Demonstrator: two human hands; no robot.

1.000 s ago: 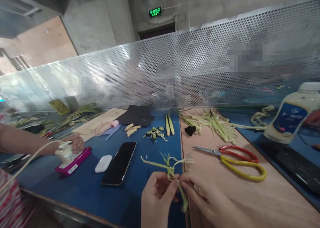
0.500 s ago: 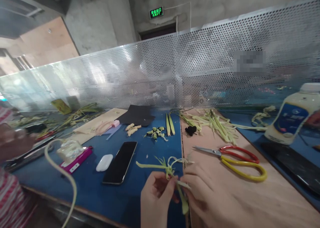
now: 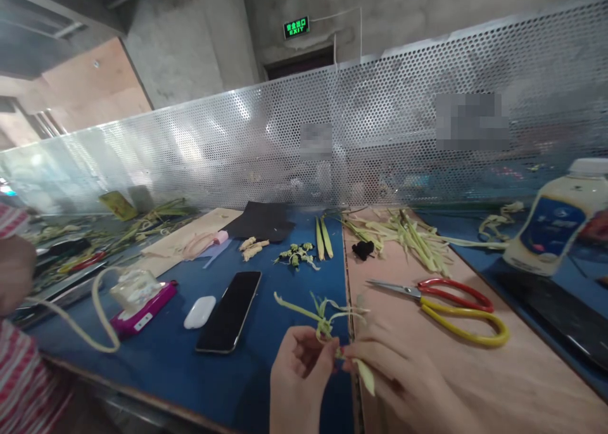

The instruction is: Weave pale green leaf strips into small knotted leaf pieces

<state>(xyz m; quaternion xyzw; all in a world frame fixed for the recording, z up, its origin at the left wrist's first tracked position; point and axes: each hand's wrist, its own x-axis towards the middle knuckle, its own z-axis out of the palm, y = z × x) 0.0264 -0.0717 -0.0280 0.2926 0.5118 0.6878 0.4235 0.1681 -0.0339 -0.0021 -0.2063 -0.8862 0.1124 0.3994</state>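
Observation:
A small knotted piece of pale green leaf strips is between my hands, above the seam where the blue tabletop meets the tan board. My left hand pinches it at the knot between thumb and fingers. Close beside it, my right hand has its fingers closed on the lower strips, and one broad strip end sticks out below them. Loose thin strips fan out above the knot. Scissors with one red and one yellow handle lie to the right on the board.
A black phone, a white earphone case and a magenta power strip lie left. Behind are finished-looking knotted pieces, leaf strips and a perforated metal screen. A bottle stands right. Another person's arm shows at left.
The knotted piece has tilted, its long left strip now pointing higher. The broad lower strip has swung right with my right hand. At far left, the other person's arm has moved back leftward.

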